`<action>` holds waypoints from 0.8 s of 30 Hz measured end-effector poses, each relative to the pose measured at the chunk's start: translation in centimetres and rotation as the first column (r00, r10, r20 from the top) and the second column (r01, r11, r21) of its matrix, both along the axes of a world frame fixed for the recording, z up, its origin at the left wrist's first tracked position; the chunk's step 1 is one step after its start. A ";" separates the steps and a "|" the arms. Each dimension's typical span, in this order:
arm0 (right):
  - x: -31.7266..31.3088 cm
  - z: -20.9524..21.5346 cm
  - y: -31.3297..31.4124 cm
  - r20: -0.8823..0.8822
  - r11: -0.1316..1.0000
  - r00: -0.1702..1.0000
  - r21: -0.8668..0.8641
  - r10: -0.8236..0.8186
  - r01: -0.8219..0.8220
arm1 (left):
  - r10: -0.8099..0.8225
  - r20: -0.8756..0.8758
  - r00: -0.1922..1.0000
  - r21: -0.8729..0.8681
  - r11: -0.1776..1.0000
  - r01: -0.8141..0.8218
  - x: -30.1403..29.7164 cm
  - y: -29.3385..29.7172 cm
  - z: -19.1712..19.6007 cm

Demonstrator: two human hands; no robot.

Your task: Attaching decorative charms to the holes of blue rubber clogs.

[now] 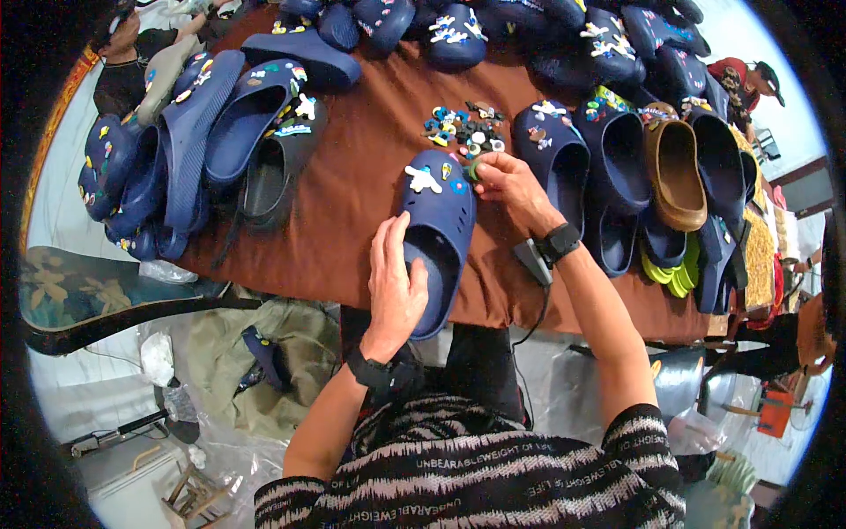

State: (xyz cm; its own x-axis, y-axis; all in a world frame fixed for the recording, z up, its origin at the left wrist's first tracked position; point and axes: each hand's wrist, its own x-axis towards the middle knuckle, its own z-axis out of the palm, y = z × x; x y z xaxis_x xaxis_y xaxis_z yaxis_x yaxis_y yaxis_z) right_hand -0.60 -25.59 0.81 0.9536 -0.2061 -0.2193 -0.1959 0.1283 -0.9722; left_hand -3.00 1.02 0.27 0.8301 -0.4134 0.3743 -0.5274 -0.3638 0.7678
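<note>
A navy foam clog (426,242) lies at the table's near edge with its toe pointing away from me. White, yellow and blue charms decorate its toe. My left hand (393,286) holds the clog by its left side, fingers along the edge and thumb over the opening. Beside the toe, my right hand (511,187) pinches a small round green charm (473,168) between thumb and fingers. Whether the charm touches the clog, I cannot tell. Just beyond the toe is a loose pile of small colourful charms (464,128).
Decorated clogs crowd the left, far and right sides of the brown-covered table (352,185), including a brown clog (675,167) on the right. A small grey device (532,263) with a black cable lies by my right wrist. Other people are at the far left and right.
</note>
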 end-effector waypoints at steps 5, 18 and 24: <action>-2.5 -0.3 0.7 0.012 0.995 0.996 -0.043 0.091 -0.091 | 0.000 -0.006 1.000 0.008 1.000 0.000 0.0 0.0 -0.1; -3.0 -0.4 1.8 0.066 0.932 0.965 -0.286 0.252 -0.224 | 0.019 -0.038 0.999 0.017 1.000 -0.019 -0.2 0.0 0.1; -2.3 -0.4 1.8 0.108 0.813 0.961 -0.562 0.254 -0.151 | 0.010 -0.025 1.000 0.020 1.000 -0.009 -0.1 -0.1 0.2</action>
